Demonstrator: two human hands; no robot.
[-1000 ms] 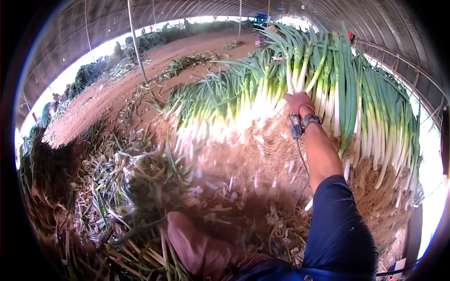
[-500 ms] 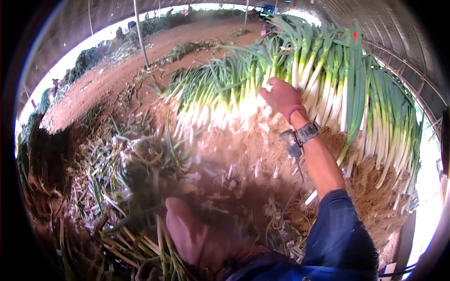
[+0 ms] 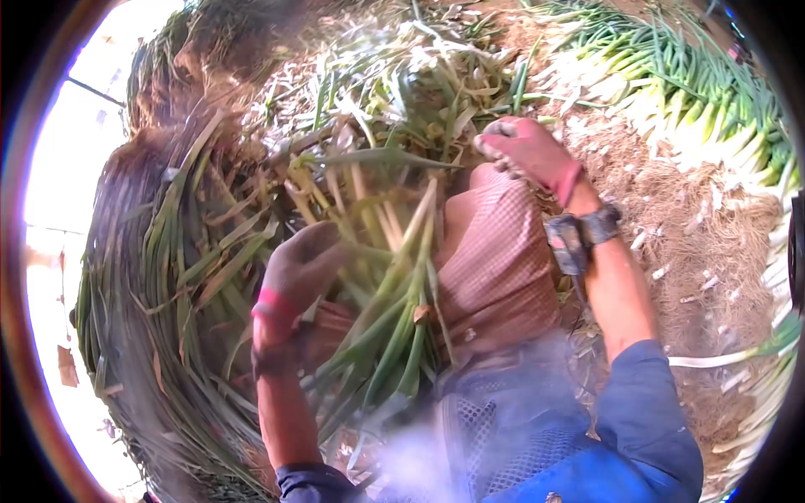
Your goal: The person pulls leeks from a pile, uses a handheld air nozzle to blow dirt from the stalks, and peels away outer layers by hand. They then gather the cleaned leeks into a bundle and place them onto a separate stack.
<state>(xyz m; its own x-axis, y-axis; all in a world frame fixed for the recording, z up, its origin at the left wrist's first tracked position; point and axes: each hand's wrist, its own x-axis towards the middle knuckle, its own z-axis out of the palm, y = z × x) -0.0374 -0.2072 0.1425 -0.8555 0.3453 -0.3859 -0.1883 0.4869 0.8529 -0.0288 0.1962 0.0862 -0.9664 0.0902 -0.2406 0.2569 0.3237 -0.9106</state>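
My left hand [image 3: 306, 264], in a glove with a pink cuff, is closed around a loose bunch of green onions [image 3: 407, 310] at the middle of the head view. Their leaves fan down towards my lap, and the fingers are partly blurred. My right hand [image 3: 532, 155], gloved too, is curled just above my knee [image 3: 503, 251], which is covered in checked cloth. Whatever is inside its fingers, if anything, is hidden. A strapped device [image 3: 579, 235] sits on my right wrist.
A tall heap of uncleaned green onions [image 3: 168, 318] stands on the left. Peeled leaves and scraps [image 3: 394, 84] lie at the top middle. Cleaned green onions [image 3: 688, 101] are laid in a row at the upper right, beside trimmed roots [image 3: 696, 235] on the soil.
The view has swung left and down. My right hand has come back from the row of cleaned green onions to my knee. My left hand now shows at the bunch.
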